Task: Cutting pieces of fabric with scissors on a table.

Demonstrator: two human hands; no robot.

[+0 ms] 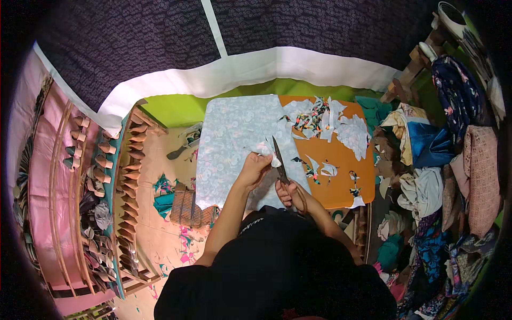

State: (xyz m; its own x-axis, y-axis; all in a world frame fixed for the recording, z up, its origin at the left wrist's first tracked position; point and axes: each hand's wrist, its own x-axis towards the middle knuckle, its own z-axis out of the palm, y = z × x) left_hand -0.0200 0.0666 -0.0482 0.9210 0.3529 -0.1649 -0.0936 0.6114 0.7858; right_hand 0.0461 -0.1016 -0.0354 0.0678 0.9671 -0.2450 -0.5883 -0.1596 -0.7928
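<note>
My left hand (257, 167) pinches a small piece of white fabric (275, 161) above the table. In my right hand (288, 193) is a pair of large dark scissors (282, 173), their blades pointing up and away beside the white piece. Whether the blades touch the fabric I cannot tell. Beneath both hands a pale blue-grey patterned cloth (229, 128) covers the left and middle of the table. On the bare orange tabletop (346, 192) to the right lie patterned and white fabric scraps (314, 120), several of them in a heap at the far side.
Wooden racks of shoe lasts or shoes (133, 176) line the left side. Folded brown material (186, 205) and coloured scraps (185, 240) lie on the floor left of the table. Piled and hanging fabrics (426, 192) crowd the right. A dark patterned curtain (149, 42) hangs behind.
</note>
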